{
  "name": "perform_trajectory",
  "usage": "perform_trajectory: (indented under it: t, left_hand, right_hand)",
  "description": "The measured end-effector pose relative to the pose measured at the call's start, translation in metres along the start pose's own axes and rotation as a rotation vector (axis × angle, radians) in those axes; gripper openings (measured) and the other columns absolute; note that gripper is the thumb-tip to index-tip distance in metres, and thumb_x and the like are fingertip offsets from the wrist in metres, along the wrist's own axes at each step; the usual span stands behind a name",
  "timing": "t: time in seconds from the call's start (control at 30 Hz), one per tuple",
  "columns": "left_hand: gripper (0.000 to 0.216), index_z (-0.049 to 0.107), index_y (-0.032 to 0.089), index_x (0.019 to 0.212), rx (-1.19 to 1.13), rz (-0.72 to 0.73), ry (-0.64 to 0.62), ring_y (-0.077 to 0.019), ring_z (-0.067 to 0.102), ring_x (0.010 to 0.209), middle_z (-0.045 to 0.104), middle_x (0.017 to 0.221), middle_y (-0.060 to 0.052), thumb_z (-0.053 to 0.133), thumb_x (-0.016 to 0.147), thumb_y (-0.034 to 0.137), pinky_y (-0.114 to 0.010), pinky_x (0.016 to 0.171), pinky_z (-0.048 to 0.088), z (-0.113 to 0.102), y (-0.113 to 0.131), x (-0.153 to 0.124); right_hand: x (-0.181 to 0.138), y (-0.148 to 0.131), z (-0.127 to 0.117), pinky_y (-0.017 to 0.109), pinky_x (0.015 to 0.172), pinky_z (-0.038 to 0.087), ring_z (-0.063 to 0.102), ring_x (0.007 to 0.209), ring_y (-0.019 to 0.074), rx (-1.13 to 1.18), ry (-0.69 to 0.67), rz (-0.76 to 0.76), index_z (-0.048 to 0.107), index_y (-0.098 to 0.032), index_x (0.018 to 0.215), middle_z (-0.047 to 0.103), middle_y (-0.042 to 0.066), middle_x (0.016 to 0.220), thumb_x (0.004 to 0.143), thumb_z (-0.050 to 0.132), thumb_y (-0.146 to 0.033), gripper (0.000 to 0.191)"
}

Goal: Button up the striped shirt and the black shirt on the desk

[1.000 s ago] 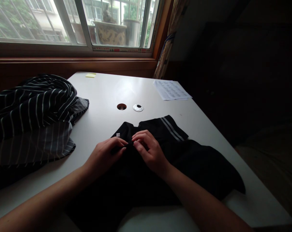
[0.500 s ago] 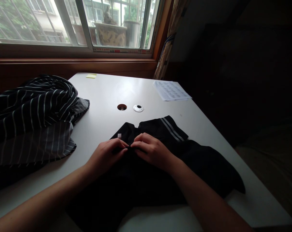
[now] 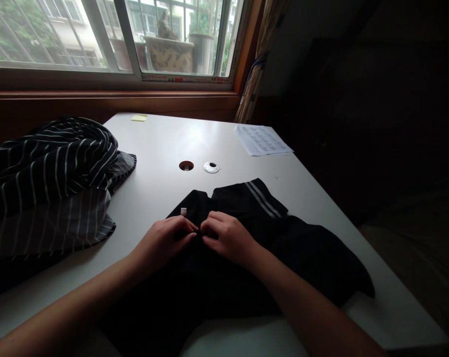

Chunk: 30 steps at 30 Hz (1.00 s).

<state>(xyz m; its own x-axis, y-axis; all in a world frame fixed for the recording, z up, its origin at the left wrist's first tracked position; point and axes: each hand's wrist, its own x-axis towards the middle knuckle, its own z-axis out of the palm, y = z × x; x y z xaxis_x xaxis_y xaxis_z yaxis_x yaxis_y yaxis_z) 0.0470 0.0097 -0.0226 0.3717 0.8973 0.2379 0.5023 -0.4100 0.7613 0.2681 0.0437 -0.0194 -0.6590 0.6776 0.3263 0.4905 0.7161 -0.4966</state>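
A black garment (image 3: 306, 253) with two grey stripes on its collar lies spread on the white table (image 3: 160, 144) in front of me. My left hand (image 3: 164, 240) and my right hand (image 3: 227, 235) meet at its front opening just below the collar. Both pinch the black cloth with thumb and fingers, fingertips almost touching. A small white tag (image 3: 183, 211) shows just above my left hand. What sits between the fingertips is too dark to make out.
A heap of black cloth with white stripes (image 3: 49, 178) covers the table's left side. A round cable hole (image 3: 186, 165) and its loose cap (image 3: 211, 167) lie behind the garment. Printed paper (image 3: 261, 140) sits at the far right, a yellow note (image 3: 139, 117) near the window.
My right hand has lowered and curled its fingers down onto the cloth, closing up against my left hand. The left hand has barely moved.
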Motion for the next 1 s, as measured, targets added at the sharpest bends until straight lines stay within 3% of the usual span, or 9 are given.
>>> perform_trajectory:
  t: [0.13, 0.33, 0.6, 0.8, 1.0]
  left_hand:
    - [0.005, 0.063, 0.019, 0.088, 0.009, 0.017, -0.008, -0.0156, 0.065, 0.088, 0.067, 0.098, -0.002, 0.063, 0.091, 0.023, -0.025, 0.079, 0.052, 0.0, 0.001, 0.001]
    - [0.005, 0.061, 0.019, 0.094, 0.109, 0.039, -0.042, -0.0196, 0.061, 0.099, 0.064, 0.106, -0.005, 0.06, 0.09, 0.022, -0.032, 0.09, 0.052, 0.002, 0.001, 0.003]
    - [0.007, 0.06, 0.019, 0.095, 0.151, 0.042, -0.092, -0.0201, 0.06, 0.099, 0.061, 0.105, -0.005, 0.059, 0.088, 0.016, -0.032, 0.087, 0.052, 0.003, -0.004, 0.003]
    - [0.013, 0.058, 0.02, 0.094, 0.177, 0.04, -0.098, -0.02, 0.059, 0.1, 0.061, 0.106, -0.003, 0.06, 0.085, 0.01, -0.033, 0.089, 0.05, 0.006, -0.004, 0.002]
    - [0.012, 0.059, 0.019, 0.099, 0.14, 0.032, -0.102, -0.0207, 0.06, 0.097, 0.062, 0.104, -0.006, 0.062, 0.087, 0.02, -0.031, 0.085, 0.05, 0.003, 0.001, 0.001]
  right_hand:
    - [0.001, -0.005, 0.0, 0.025, 0.069, 0.043, 0.055, 0.075, 0.0137, 0.007, -0.021, 0.077, 0.062, -0.02, 0.083, 0.058, 0.0, 0.081, 0.079, 0.066, -0.012, 0.009]
    - [0.001, -0.007, -0.001, 0.025, 0.069, 0.043, 0.056, 0.075, 0.0135, -0.028, -0.062, 0.158, 0.063, -0.021, 0.084, 0.059, -0.001, 0.082, 0.079, 0.068, -0.012, 0.011]
    - [-0.003, -0.011, -0.004, 0.028, 0.069, 0.043, 0.062, 0.082, 0.0165, -0.122, -0.103, 0.228, 0.067, -0.024, 0.089, 0.066, 0.001, 0.091, 0.082, 0.068, -0.017, 0.01]
    - [-0.001, -0.014, -0.003, 0.026, 0.064, 0.042, 0.059, 0.071, 0.0137, -0.001, -0.086, 0.324, 0.065, -0.022, 0.077, 0.064, -0.001, 0.08, 0.076, 0.068, -0.011, 0.011]
    - [-0.003, -0.014, 0.001, 0.025, 0.064, 0.041, 0.057, 0.071, 0.013, -0.014, -0.063, 0.282, 0.062, -0.022, 0.08, 0.062, -0.001, 0.083, 0.077, 0.063, -0.011, 0.011]
